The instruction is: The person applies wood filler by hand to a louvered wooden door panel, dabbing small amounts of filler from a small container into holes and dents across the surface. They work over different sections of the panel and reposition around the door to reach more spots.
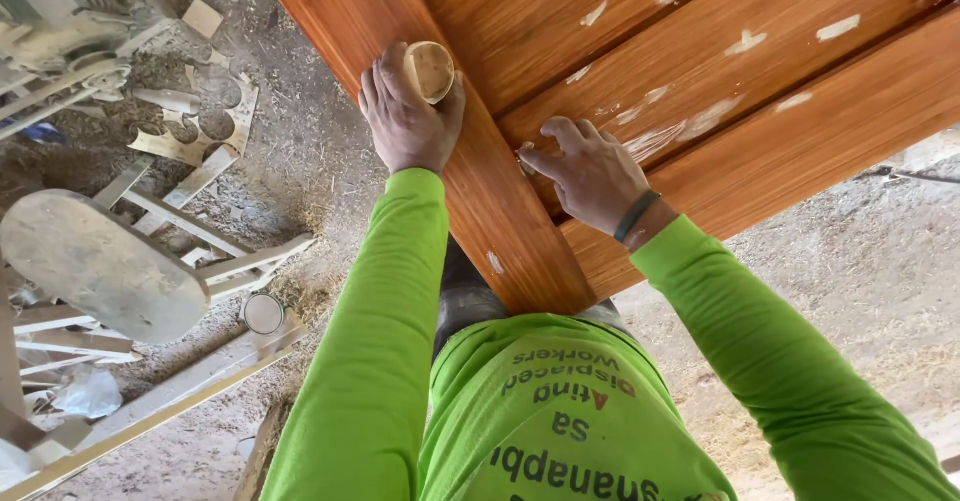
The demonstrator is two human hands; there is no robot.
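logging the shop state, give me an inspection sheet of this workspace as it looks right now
surface: orange-brown wooden panel with raised boards, patches of pale filler on it
job's things: round tan pad, filler patch beside the right fingers
clutter: wood offcuts, small round tin, grey rounded board, all on the sawdust floor
grippers: left hand holds the pad on the frame board; right hand has its fingers pressed to the panel, wristband on
cables: nothing seen
surroundings: grey machine at upper left
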